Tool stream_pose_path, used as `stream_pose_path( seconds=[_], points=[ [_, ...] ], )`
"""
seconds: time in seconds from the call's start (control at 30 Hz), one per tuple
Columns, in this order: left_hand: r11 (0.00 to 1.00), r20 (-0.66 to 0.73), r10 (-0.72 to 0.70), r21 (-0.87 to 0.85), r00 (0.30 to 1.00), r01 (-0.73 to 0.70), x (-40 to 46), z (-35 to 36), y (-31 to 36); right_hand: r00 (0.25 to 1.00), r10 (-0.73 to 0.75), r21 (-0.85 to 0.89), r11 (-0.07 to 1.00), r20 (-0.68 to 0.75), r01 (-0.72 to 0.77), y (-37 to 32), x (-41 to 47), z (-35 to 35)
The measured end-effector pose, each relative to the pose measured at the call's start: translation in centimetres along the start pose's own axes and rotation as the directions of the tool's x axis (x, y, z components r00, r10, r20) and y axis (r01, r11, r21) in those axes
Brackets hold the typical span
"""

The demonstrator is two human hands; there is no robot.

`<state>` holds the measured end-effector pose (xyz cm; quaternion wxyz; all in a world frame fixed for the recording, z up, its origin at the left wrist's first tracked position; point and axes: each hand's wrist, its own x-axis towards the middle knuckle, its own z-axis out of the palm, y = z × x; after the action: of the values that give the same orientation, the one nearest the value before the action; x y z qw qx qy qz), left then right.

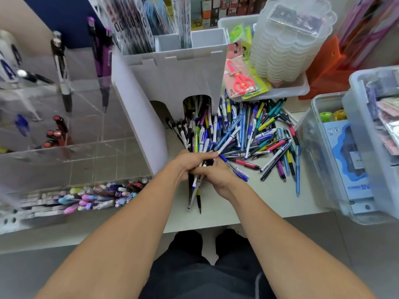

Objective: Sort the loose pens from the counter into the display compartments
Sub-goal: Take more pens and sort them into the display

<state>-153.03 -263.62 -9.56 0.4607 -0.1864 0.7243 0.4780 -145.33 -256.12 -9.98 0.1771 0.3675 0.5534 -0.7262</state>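
**Both hands on a bundle of pens at the counter's near edge**

The left hand (190,161) and the right hand (216,172) meet at the middle of the pale counter (269,201), fingers curled together around a mixed bundle of pens (194,186) whose tips point down toward the person. Just behind and to the right, a large loose heap of multicoloured plastic pens (254,134) spreads over the counter, some of it running into the arched opening of a tall white board holder (179,70), whose upper slots hold packaged stationery.

To the left stands a clear acrylic display with divided compartments (75,130): upright purple pens (101,59), a black-and-white pen (61,67) and a few red ones (57,134) (blurred). Its front tray holds pastel-capped pens (97,197).

Behind the heap, a shallow white tray (287,90) carries pink-handled scissors on a card (240,79) and a stack of translucent scalloped boxes (289,42). At right, clear lidded plastic bins (323,152) contain boxed goods.
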Motion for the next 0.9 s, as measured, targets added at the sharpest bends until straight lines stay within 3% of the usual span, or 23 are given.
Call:
stream_pose_path(
  seconds=[0.1,0.23,0.4,0.5,0.57,0.63,0.73,0.8,0.9],
  points=[
    [0.999,0.001,0.048,0.011,0.999,-0.048,-0.5,0.0,-0.4,1.0,-0.01,0.152,0.988,0.029,0.006,-0.4,-1.0,-1.3],
    [0.993,-0.084,0.106,0.055,0.991,-0.101,-0.2,0.4,-1.4,0.996,0.03,0.237,0.971,-0.088,-0.008,0.2,-1.3,-2.7],
    [0.982,-0.187,0.117,0.166,0.975,-0.086,-0.5,0.1,-1.3,0.934,0.046,-0.022,0.998,-0.355,-0.057,2.5,-0.7,-2.7],
    [0.973,-0.224,0.114,0.221,0.968,-0.063,-1.3,-0.1,-1.0,0.835,-0.167,-0.306,0.952,-0.524,-0.001,3.2,-2.7,-1.6],
    [0.968,-0.222,0.103,0.245,0.969,-0.047,-1.1,-0.3,-1.1,0.854,-0.259,-0.513,0.858,-0.452,-0.012,4.4,-4.3,-0.7],
    [0.965,-0.221,0.102,0.258,0.97,-0.043,-1.1,-0.6,-1.1,0.933,-0.169,-0.689,0.717,-0.319,-0.106,5.5,-5.0,0.5],
    [0.955,-0.226,0.128,0.29,0.966,-0.059,-1.2,-0.9,-1.3,0.969,-0.089,-0.826,0.545,-0.231,-0.147,6.4,-4.6,2.1],
    [0.946,-0.231,0.152,0.315,0.961,-0.074,-1.2,-1.0,-1.4,0.967,-0.121,-0.845,0.518,-0.224,-0.131,6.2,-3.8,2.4],
    [0.929,-0.253,0.187,0.361,0.949,-0.087,-1.2,-1.2,-1.6,0.952,-0.143,-0.81,0.569,-0.27,-0.144,5.7,-2.7,1.3]
  ],
)
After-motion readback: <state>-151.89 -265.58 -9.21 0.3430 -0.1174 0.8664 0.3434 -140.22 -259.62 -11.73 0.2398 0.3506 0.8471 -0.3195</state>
